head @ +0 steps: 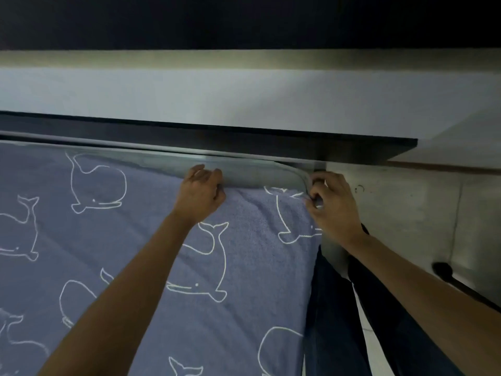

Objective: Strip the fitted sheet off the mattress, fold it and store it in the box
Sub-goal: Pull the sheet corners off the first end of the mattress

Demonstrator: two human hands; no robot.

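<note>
A blue fitted sheet (151, 240) printed with white whale outlines covers most of the mattress. At the far right corner the grey mattress (257, 173) lies bare where the sheet is peeled back. My left hand (200, 192) grips the sheet's pulled-back edge on top of the mattress. At the corner's right side, my right hand (329, 204) pinches the sheet's edge. No box is in view.
A dark rail (244, 143) and a pale wall ledge (217, 88) run along the far side of the bed. To the right lies a pale floor (406, 213). My dark trouser legs (341, 321) stand against the mattress's right side.
</note>
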